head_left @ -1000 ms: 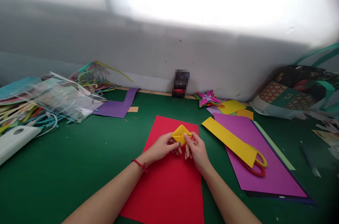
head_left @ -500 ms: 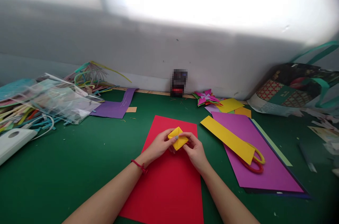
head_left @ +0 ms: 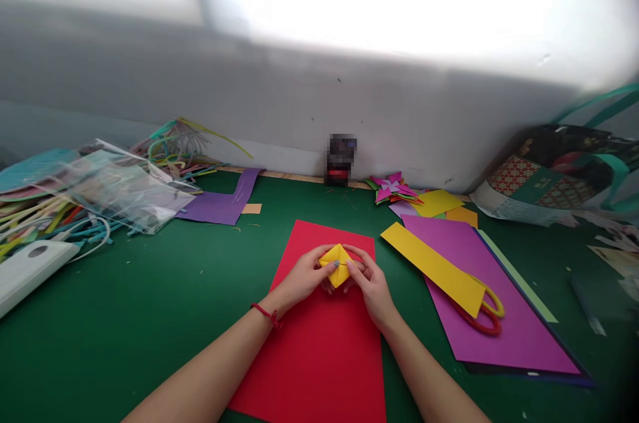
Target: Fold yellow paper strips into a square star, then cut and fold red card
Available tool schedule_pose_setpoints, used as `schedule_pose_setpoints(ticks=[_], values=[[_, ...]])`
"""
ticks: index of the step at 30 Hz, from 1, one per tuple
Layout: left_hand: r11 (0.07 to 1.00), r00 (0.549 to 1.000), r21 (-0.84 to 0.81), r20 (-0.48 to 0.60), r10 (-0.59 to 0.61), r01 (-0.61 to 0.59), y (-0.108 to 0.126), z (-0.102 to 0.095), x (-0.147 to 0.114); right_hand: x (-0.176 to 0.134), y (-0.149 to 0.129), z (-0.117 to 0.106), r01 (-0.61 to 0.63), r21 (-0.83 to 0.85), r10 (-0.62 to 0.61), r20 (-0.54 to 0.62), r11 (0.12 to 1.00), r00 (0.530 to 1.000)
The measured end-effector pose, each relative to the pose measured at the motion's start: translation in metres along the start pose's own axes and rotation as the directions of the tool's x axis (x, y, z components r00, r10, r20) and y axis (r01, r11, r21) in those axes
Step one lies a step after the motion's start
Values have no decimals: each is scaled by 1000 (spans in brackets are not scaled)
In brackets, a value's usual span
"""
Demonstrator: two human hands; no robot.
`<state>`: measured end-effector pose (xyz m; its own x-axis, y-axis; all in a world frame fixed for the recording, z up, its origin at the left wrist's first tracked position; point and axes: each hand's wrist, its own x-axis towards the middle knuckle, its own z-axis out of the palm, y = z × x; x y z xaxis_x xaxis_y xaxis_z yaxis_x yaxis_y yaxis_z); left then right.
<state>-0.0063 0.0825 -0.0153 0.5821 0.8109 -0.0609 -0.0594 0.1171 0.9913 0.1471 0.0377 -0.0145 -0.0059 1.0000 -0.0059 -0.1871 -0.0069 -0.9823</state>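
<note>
A small folded piece of yellow paper, diamond-shaped with creases meeting near its middle, is held between both hands. My left hand grips its left side, the thumb pressed on the front face. On the right side my right hand is closed on the same paper, its thumb also on the front and the index finger along the upper edge. The fingers behind the paper are partly hidden. Under the hands lies a large red sheet on the green table.
Right of the red sheet, a yellow strip covers part of red-and-yellow-handled scissors on purple sheets. Folded paper stars sit by the wall. At left are a purple offcut, pipe cleaners and a white power strip.
My right thumb has come onto the front of the yellow paper, and the right index finger has shifted to its upper edge. The whole view has moved slightly.
</note>
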Motion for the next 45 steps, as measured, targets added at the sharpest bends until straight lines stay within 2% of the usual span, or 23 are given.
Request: schedule_pose_setpoints(ticks=[7, 15, 20, 24, 28, 38, 45], values=[[999, 999, 40, -33, -28, 29, -1, 1, 2, 2, 5, -3, -2, -4, 2, -6, 1000, 1000], [999, 996, 8, -74, -43, 44, -3, 0, 5, 1, 5, -4, 5, -20, -5, -8, 1000, 1000], [999, 995, 5, -85, -46, 47, -3, 1, 4, -2, 0, -1, 51, -144, -66, -101, 988, 993], [999, 995, -26, -91, -46, 44, -2, 2, 4, -2, 4, -2, 30, -130, -44, -105, 991, 993], [996, 996, -76, -72, -55, 49, 1, 3, 3, -1, 8, -5, 16, -106, -26, -101, 994, 995], [997, 996, -63, -84, -41, 36, 1, 3, 3, -2, 7, -3, 23, -91, -32, -103, 996, 994], [1000, 1000, -1, 2, -2, 2, 1, 1, 3, -1, 4, -1, 29, -48, -35, -142, 998, 989]])
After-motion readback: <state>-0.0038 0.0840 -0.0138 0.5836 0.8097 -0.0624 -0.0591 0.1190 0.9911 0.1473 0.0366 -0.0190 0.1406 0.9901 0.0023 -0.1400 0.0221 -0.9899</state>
